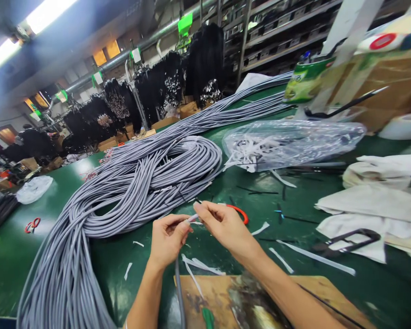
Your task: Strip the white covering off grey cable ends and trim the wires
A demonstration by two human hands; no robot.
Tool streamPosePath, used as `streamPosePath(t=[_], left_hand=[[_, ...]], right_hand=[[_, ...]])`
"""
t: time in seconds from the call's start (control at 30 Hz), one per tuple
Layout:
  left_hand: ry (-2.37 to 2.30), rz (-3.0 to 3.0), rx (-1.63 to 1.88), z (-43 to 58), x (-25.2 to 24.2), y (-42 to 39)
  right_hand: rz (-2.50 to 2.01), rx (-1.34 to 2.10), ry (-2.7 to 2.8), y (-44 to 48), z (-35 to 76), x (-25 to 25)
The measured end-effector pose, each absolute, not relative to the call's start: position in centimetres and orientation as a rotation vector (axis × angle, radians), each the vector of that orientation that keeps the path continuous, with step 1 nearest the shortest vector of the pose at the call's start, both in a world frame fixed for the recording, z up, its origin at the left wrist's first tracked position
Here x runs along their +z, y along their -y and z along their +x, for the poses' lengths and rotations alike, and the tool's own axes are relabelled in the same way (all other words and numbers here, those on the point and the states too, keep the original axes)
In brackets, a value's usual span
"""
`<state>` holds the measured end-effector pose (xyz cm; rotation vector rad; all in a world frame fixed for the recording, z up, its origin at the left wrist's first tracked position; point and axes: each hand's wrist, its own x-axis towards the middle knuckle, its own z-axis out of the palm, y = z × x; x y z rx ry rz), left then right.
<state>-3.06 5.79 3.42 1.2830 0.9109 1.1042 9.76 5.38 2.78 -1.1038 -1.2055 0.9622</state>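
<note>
Near the middle of the green table, my left hand [168, 238] pinches the end of a grey cable [180, 292], which hangs down below it. A short whitish piece [192, 219] shows at the fingertips, between my two hands. My right hand [222, 225] is closed close beside it, fingers pinched on a thin dark piece [197, 200] whose full shape is hidden. Behind both hands lies a large coiled bundle of grey cables [147, 169].
Red-handled scissors [239, 213] lie behind my right wrist. A clear plastic bag [294, 141], white cloths [373, 201] and black snips [349, 241] are to the right. White strips lie about; a brown board [219, 292] is in front.
</note>
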Motion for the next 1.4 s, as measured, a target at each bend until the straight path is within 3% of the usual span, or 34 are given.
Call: streamPosePath(t=[0.17, 0.43, 0.57, 1.0, 1.4], left_hand=[[-0.893, 1.228, 1.064, -3.5, 3.4, -6.1], [-0.462, 1.062, 0.932, -3.6, 2.0, -6.5], [-0.367, 1.014, 0.841, -3.5, 2.0, -6.3], [-0.598, 1.033, 0.967, -3.3, 2.2, -6.4], [-0.515, 0.936, 0.942, -3.5, 3.0, -5.9]], right_hand=[[-1.119, 0.993, 1.243, -5.4, 10.1, 2.5], [-0.842, 1.291, 1.318, -4.5, 10.6, 3.3], [-0.800, 1.278, 1.353, -4.6, 10.6, 3.4], [-0.996, 0.344, 1.513, -4.3, 9.7, 3.3], [-1.111, 0.769, 1.336, -5.4, 9.7, 1.8]])
